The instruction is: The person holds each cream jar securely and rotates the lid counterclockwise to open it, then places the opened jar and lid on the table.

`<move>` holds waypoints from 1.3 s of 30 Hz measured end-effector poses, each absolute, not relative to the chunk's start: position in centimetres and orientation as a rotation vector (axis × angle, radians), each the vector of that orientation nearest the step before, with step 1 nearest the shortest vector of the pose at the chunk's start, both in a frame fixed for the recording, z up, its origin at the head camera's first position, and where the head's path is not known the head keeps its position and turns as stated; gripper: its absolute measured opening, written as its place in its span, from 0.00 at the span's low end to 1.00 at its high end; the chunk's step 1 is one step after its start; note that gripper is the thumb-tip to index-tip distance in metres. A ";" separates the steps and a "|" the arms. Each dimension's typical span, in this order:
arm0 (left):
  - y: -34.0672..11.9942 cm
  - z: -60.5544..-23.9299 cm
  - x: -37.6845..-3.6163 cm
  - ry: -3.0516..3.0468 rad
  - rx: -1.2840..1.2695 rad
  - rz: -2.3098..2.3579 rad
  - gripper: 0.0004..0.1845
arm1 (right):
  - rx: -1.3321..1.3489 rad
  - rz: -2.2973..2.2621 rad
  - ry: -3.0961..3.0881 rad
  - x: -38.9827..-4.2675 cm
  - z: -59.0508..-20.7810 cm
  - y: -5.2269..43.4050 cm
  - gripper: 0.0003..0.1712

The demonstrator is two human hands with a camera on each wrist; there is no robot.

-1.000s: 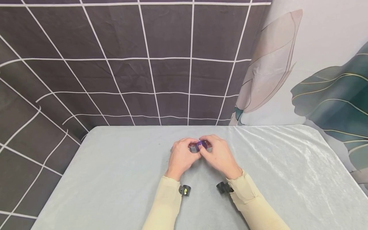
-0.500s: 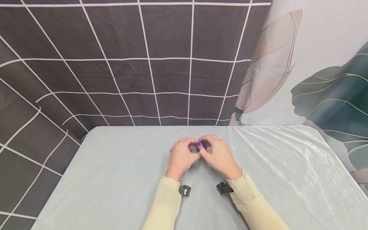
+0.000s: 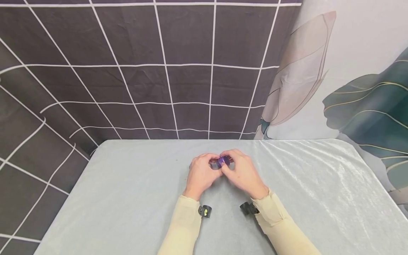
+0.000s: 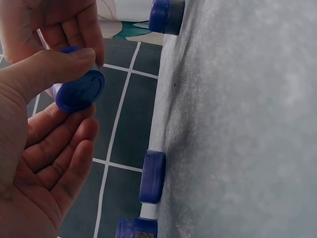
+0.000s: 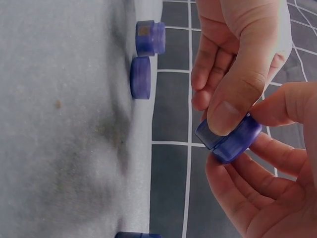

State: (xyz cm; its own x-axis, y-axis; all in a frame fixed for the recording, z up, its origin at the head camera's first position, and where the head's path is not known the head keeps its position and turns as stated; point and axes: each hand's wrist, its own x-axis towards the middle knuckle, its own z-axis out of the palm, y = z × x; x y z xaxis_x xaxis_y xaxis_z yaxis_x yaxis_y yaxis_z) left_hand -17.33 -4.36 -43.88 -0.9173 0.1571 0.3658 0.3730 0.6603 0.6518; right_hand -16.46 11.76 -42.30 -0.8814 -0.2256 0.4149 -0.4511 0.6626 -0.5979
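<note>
A small blue-purple screw-top jar (image 3: pixel 224 161) is held between both hands above the table. The left hand (image 3: pixel 203 173) pinches its duller end with thumb and fingers. Curled around the brighter purple lid end are the fingers of the right hand (image 3: pixel 243 173). In the right wrist view the jar (image 5: pixel 229 139) is tilted, and a seam shows between body and lid. Its round end faces the left wrist camera. On the table, the wrist views show an open jar (image 5: pixel 150 38), a loose purple lid (image 5: pixel 140 78) beside it, and another blue jar (image 4: pixel 167 16) farther right.
A pale grey velvet cloth (image 3: pixel 127 198) covers the table. Dark fabric with a white grid (image 3: pixel 185 85) hangs behind it, and a leaf-print curtain (image 3: pixel 366 99) at the right. In the head view the hands hide the things on the table.
</note>
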 end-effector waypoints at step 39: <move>-4.3 -43.9 -17.4 -2.604 -0.417 -1.131 0.17 | 0.570 1.029 -2.550 -16.5 -42.5 11.8 0.20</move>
